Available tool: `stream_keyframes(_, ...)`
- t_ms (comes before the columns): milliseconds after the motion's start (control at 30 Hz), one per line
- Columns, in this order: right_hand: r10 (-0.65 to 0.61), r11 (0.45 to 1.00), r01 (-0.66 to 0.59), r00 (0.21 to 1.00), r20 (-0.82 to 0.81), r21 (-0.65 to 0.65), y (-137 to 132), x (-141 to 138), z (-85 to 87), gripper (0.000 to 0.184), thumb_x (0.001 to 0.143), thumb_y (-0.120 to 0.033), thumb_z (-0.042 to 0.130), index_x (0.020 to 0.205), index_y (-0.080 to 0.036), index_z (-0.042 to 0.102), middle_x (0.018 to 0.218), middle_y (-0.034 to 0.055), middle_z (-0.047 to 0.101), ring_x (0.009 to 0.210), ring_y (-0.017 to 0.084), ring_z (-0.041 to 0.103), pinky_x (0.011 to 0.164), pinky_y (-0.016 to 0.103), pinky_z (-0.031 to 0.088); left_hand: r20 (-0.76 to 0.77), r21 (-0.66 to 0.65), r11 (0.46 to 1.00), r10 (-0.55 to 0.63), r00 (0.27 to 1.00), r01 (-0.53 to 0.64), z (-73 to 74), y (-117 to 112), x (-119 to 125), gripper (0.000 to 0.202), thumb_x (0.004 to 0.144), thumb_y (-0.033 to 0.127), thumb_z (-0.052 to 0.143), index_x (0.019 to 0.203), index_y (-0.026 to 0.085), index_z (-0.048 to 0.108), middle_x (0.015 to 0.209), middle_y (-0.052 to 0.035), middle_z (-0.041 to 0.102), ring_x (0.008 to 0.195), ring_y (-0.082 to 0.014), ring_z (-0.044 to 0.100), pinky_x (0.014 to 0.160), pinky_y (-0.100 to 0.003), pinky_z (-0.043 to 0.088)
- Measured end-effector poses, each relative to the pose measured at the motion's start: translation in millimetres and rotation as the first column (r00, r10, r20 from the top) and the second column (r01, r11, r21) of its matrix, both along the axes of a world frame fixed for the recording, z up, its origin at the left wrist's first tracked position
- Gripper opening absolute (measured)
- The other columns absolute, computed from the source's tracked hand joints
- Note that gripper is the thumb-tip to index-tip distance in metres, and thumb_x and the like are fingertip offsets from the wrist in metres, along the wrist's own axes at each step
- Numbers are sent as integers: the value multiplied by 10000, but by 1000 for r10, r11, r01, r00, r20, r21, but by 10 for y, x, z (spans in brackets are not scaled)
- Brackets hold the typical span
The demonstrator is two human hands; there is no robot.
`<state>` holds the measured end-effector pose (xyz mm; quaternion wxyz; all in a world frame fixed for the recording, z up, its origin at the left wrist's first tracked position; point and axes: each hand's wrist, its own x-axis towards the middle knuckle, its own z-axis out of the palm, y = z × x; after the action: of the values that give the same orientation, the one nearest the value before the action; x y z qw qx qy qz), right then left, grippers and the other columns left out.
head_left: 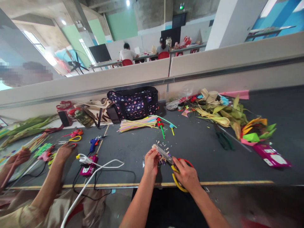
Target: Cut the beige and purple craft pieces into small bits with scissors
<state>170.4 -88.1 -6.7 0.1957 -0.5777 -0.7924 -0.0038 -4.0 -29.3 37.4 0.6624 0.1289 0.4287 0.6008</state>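
Above the dark table, my left hand (pixel 151 161) pinches a small pale beige piece (pixel 154 146) between thumb and fingers; what kind of material it is I cannot make out. My right hand (pixel 187 173) grips scissors (pixel 176 182) with yellow and red handles. Their blades point up and left, right at the beige piece. Small beige cut bits (pixel 167 148) lie scattered around the blades. Beyond my hands lie a red flower with a green stem (pixel 162 130), a small blue flower with a yellow stem (pixel 171 126) and a bundle of pastel pipe cleaners (pixel 137 124).
At left, a co-worker's hand (pixel 64 151) is near other scissors (pixel 75 138). A blue glue gun (pixel 95 143) and a purple box (pixel 89 166) with a white cable lie nearby. A dotted bag (pixel 135 103) stands behind. Right are corn husks (pixel 220 114), dark-handled pliers (pixel 224 141) and a purple packet (pixel 272 155).
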Motion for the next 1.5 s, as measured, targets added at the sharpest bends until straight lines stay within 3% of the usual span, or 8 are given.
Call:
stream_keyframes(233,12,1000,-12,1000,2,16,9,16,-6,479,873,-255,490,1349,-222,451,1045,58,607,796,148,605,650,236,467,9,-17,1000,-15,1000,15,-57,4,-6,327,524,206,826,787,115,653,561,19,597,491,-74,541,509,-189,448)
stream_keyframes(800,40,999,-43,993,-113,-25,22,4,-26,454,831,-243,485,1284,-225,503,957,43,635,791,148,617,683,233,481,-2,-67,998,-7,1000,7,3,12,10,338,510,187,835,800,104,684,546,12,598,469,-62,524,470,-164,438)
stream_keyframes(933,-19,999,12,984,-177,-38,45,7,13,427,817,-245,484,1241,-263,529,919,20,627,761,140,613,655,227,473,-32,-30,999,10,999,-11,-26,26,-15,327,516,196,836,792,102,690,568,3,606,479,-66,525,479,-174,438)
stream_keyframes(1033,-89,995,79,982,-166,-66,82,52,55,408,806,-240,501,1211,-277,534,915,11,618,746,136,606,633,226,457,-144,41,998,57,988,-52,-96,58,-91,299,555,227,817,802,107,698,642,-18,640,503,-67,529,500,-182,439)
stream_keyframes(1100,-128,989,116,983,-135,-90,107,93,83,391,803,-234,517,1192,-270,528,940,11,610,759,135,604,639,225,445,-291,95,991,118,950,-94,-161,93,-170,275,592,265,790,812,124,704,679,-21,650,521,-71,526,509,-183,433)
stream_keyframes(1233,-187,977,175,978,-95,-119,139,158,92,375,801,-224,553,1171,-265,511,980,1,596,787,126,602,645,220,420,-574,228,963,253,779,-145,-297,173,-341,208,629,300,740,789,170,708,731,-20,664,637,-113,567,583,-197,444)
stream_keyframes(1333,-229,968,221,971,-60,-121,155,173,46,392,796,-236,583,1180,-263,509,980,-5,593,755,118,600,611,221,399,-698,257,964,232,677,-66,-374,215,-418,146,659,292,706,762,187,709,737,-31,677,702,-147,589,691,-242,462)
stream_keyframes(1500,-261,962,257,965,-34,-96,170,154,-9,416,793,-258,605,1199,-259,510,966,-9,593,690,101,585,566,224,368,-846,260,964,198,495,59,-447,281,-434,97,710,279,660,749,205,709,763,-40,681,720,-165,598,746,-276,443)
